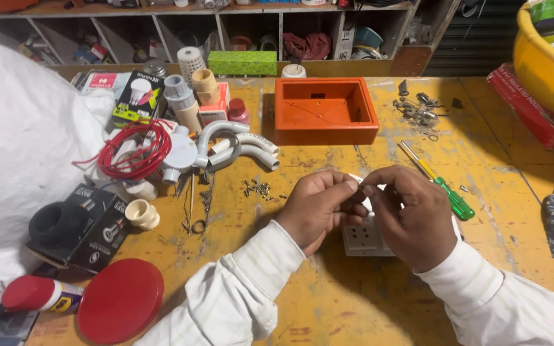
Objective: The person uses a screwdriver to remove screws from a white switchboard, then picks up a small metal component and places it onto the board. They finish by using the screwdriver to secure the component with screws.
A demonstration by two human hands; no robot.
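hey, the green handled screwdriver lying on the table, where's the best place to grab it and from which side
Probably by the green handle, its thickest part, at the near right end. The screwdriver lies flat and slanted, thin shaft pointing away left. Come from the right: the right hand is closest, and that side is bare table.

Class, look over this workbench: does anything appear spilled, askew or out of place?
Yes. Small screws lie scattered loose on the yellow table left of the hands, and metal scraps lie strewn beside the orange box.

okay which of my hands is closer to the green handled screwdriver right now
Right. Your right hand sits just beside the green-handled screwdriver, its knuckles close to the handle. Your left hand is farther off, on the other side of the right hand.
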